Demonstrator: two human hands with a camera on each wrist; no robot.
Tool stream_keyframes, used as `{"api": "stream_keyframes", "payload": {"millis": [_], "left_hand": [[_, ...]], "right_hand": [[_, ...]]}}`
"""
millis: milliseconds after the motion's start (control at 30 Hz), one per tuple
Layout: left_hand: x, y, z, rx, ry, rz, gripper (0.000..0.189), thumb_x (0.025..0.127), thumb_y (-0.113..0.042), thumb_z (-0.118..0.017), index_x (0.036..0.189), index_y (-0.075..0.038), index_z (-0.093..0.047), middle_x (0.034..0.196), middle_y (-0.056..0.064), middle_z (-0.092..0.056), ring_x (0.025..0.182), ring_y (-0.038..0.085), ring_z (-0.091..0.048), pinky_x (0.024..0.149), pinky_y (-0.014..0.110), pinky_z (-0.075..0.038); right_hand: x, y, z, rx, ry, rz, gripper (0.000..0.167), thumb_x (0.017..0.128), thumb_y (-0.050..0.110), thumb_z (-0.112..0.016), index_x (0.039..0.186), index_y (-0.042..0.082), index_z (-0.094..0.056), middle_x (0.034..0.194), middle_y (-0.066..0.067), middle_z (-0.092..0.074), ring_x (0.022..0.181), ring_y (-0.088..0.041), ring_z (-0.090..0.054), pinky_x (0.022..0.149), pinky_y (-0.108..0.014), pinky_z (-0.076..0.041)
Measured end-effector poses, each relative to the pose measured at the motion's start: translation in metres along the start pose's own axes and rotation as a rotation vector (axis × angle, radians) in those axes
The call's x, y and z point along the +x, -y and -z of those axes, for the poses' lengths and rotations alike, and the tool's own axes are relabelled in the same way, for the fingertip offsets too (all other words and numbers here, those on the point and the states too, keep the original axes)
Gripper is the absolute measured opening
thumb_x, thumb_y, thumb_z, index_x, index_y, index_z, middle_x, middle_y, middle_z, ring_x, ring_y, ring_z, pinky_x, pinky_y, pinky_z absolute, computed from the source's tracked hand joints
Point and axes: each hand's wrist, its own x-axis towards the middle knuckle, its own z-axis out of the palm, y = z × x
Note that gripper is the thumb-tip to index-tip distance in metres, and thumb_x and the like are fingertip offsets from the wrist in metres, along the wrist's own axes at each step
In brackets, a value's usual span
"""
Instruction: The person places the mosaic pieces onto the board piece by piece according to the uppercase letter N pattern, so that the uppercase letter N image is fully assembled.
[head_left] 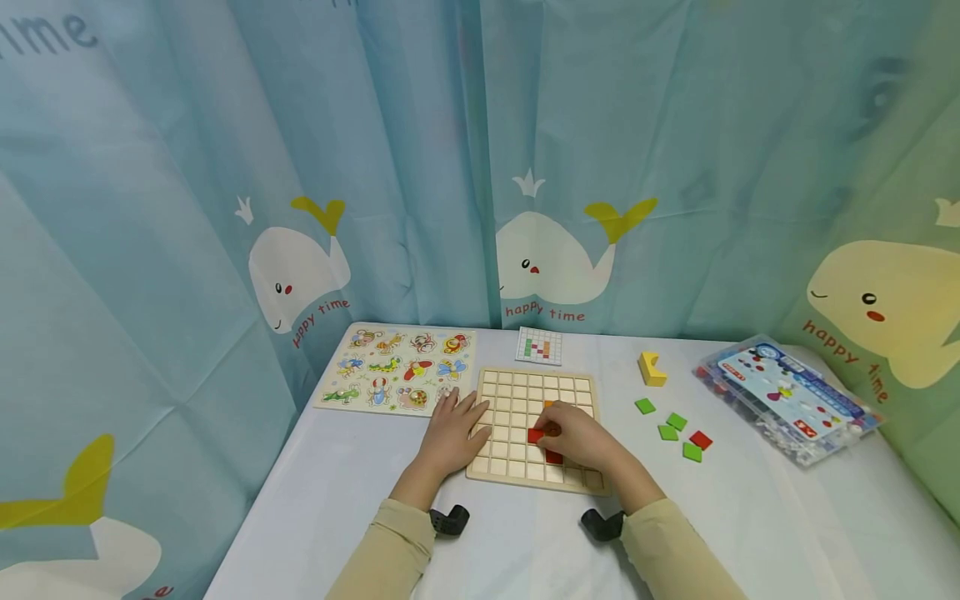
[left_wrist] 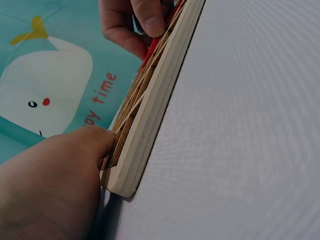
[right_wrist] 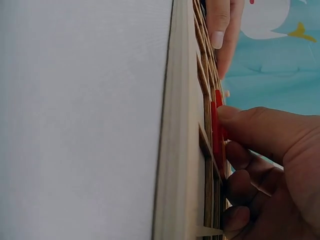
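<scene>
Pinching a red tile [head_left: 535, 435] at the middle of the board [head_left: 517, 454], the right hand [head_left: 576, 433] seems to be fitting it, maybe needing a soft push next, while the left hand [head_left: 450, 430] lies spread across the board's left edge.

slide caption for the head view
Right hand touches a red square tile on a pale wooden grid board, left hand at its left edge.
</scene>
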Motion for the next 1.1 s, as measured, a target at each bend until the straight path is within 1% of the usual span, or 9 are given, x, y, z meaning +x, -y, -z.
{"api": "stream_keyframes", "payload": {"millis": [200,467,667,867,1100], "left_hand": [[0.0002,-0.0004,0.0007,-0.001,0.0,-0.003,0.051,0.101,-0.045,-0.047,0.147,-0.022,-0.05,0.158,0.005,-0.04,0.152,0.035,-0.019,0.126,0.052,-0.011],[-0.0001,-0.0007,0.0007,-0.001,0.003,-0.004,0.052,0.101,-0.045,-0.047,0.147,-0.022,-0.049,0.158,0.004,-0.039,0.153,0.035,-0.018,0.126,0.052,-0.011],[-0.0004,-0.0014,0.0016,-0.018,0.008,-0.002,0.051,0.102,-0.044,-0.048,0.147,-0.021,-0.049,0.158,0.005,-0.039,0.153,0.036,-0.018,0.126,0.052,-0.01],[-0.0001,-0.0001,-0.0001,-0.009,0.005,-0.002,0.051,0.102,-0.045,-0.048,0.148,-0.022,-0.049,0.158,0.005,-0.039,0.153,0.035,-0.018,0.126,0.052,-0.01],[0.001,0.0009,-0.0016,0.004,0.006,0.0,0.052,0.101,-0.046,-0.048,0.148,-0.023,-0.049,0.159,0.004,-0.038,0.153,0.034,-0.018,0.126,0.051,-0.01]], "right_hand": [[0.0001,0.0019,-0.0001,-0.015,0.006,-0.018,0.013,0.087,0.017,-0.076,0.098,0.018,-0.071,0.099,0.004,-0.063,0.087,-0.012,-0.055,0.082,-0.033,-0.051],[0.0006,0.0024,0.0001,-0.024,0.001,-0.022,0.014,0.086,0.017,-0.077,0.098,0.018,-0.07,0.099,0.004,-0.062,0.087,-0.012,-0.054,0.083,-0.035,-0.05],[0.0008,0.0001,-0.0006,-0.027,0.003,-0.016,0.014,0.085,0.017,-0.077,0.097,0.018,-0.07,0.097,0.004,-0.061,0.085,-0.012,-0.053,0.08,-0.034,-0.049],[0.0006,-0.0002,-0.0005,-0.014,0.0,-0.01,0.015,0.085,0.016,-0.078,0.096,0.018,-0.07,0.096,0.004,-0.06,0.084,-0.012,-0.052,0.079,-0.033,-0.049],[0.0002,0.0007,0.0006,-0.011,0.004,-0.014,0.013,0.086,0.018,-0.076,0.098,0.019,-0.07,0.098,0.004,-0.062,0.087,-0.012,-0.054,0.083,-0.034,-0.05]]}}
